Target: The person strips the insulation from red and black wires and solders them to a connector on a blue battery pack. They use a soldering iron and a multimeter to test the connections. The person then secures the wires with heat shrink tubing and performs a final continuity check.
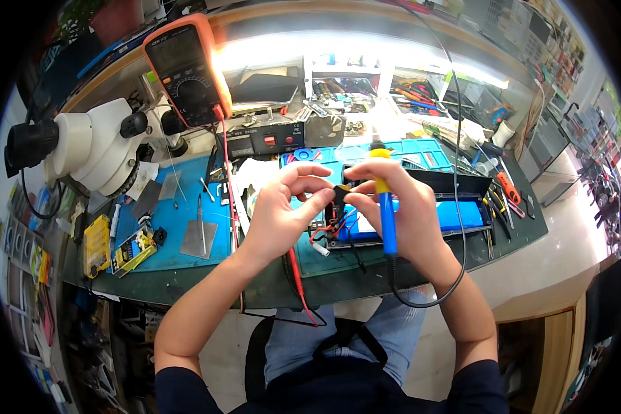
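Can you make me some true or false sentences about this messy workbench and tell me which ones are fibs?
1. The right hand has a blue-and-yellow tool in it. True.
2. The orange-cased meter is on the right side of the bench. False: it is on the left side.
3. The fingertips of both the right hand and the left hand are at a small black part. True.
4. The microscope has a bright red body. False: its body is white, with black parts.
5. The yellow case is left of the left hand. True.
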A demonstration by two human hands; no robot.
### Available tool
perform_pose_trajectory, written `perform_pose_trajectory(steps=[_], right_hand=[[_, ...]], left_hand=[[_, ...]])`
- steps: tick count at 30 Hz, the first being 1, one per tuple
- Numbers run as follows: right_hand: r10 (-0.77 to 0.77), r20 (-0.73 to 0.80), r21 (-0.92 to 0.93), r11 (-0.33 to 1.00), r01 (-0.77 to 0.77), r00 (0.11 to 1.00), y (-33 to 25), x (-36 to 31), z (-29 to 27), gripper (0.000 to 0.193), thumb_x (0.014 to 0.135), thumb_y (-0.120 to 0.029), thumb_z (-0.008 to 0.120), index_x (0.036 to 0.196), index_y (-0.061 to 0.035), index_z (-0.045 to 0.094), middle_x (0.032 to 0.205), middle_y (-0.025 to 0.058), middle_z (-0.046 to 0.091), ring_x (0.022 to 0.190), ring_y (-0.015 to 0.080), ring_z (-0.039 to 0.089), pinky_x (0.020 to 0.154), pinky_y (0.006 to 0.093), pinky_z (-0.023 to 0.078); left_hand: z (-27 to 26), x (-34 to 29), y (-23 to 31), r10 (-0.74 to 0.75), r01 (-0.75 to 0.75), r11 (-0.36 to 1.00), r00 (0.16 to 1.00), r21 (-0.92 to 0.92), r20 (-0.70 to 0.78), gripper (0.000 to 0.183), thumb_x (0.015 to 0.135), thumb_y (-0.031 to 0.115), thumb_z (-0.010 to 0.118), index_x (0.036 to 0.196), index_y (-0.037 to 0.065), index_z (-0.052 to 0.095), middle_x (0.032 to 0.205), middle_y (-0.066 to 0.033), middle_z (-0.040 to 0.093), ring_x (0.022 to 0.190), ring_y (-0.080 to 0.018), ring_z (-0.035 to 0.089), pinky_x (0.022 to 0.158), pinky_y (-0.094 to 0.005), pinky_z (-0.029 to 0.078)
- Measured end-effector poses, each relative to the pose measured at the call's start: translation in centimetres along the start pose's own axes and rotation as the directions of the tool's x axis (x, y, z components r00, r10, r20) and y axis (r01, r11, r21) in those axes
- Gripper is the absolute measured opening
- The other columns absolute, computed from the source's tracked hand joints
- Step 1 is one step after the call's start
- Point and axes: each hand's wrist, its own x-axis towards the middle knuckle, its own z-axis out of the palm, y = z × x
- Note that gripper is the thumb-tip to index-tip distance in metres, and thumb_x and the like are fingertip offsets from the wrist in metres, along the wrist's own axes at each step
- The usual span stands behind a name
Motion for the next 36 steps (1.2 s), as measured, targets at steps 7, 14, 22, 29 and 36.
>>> perform_pose_trajectory(steps=[7,14,22,29,36], right_hand=[[0.218,0.236,0.100,0.964,-0.246,0.947,0.4,1.8,-1.8,0.038,0.091,-0.009,0.080,0.125,-0.0106,0.063,0.091,0.0078,0.075,0.079,0.0148,0.071,0.074,0.0298,0.057],[0.259,0.172,0.180,0.940,-0.289,0.950,1.2,-0.1,-2.0,0.047,0.092,-0.002,0.073,0.137,-0.0105,0.059,0.100,0.0069,0.074,0.081,0.0115,0.067,0.076,0.0284,0.055],[0.206,0.112,0.122,0.968,-0.219,0.972,1.9,-1.4,-1.6,0.042,0.092,-0.002,0.069,0.133,-0.0080,0.062,0.095,0.0082,0.073,0.082,0.0160,0.069,0.078,0.0311,0.056],[0.189,0.035,0.172,0.966,-0.193,0.981,1.9,-1.5,-1.0,0.038,0.094,-0.002,0.070,0.131,-0.0082,0.063,0.090,0.0088,0.072,0.081,0.0200,0.072,0.076,0.0318,0.057],[0.156,0.024,0.099,0.982,-0.158,0.987,1.9,-1.4,-0.5,0.037,0.095,-0.003,0.073,0.131,-0.0071,0.064,0.094,0.0090,0.073,0.088,0.0172,0.073,0.080,0.0315,0.058]], left_hand=[[0.4,-0.3,-0.1,0.012,-0.010,0.998,0.999,0.058,-0.036,0.026,0.097,0.016,0.077,0.117,0.003,0.067,0.098,-0.0038,0.076,0.087,-0.0083,0.064,0.078,-0.0263,0.047],[4.2,-3.7,2.2,0.458,-0.297,0.624,0.888,0.723,-0.031,0.022,0.080,0.020,0.087,0.094,0.009,0.073,0.086,-0.0042,0.065,0.088,-0.0250,0.061,0.082,-0.0396,0.044],[5.5,-4.3,0.7,0.494,-0.286,0.683,0.859,0.672,-0.136,0.012,0.080,0.013,0.086,0.088,0.012,0.076,0.090,-0.0021,0.071,0.086,-0.0221,0.060,0.083,-0.0369,0.043],[4.6,-5.4,-0.3,0.210,-0.134,0.941,0.951,0.312,-0.227,0.013,0.087,0.009,0.082,0.100,0.008,0.079,0.091,-0.0038,0.077,0.079,-0.0164,0.064,0.082,-0.0325,0.048],[4.4,-5.0,0.6,-0.039,0.057,0.997,0.962,0.060,-0.269,0.011,0.094,0.008,0.077,0.103,0.002,0.079,0.091,-0.0064,0.077,0.081,-0.0145,0.065,0.077,-0.0294,0.051]])
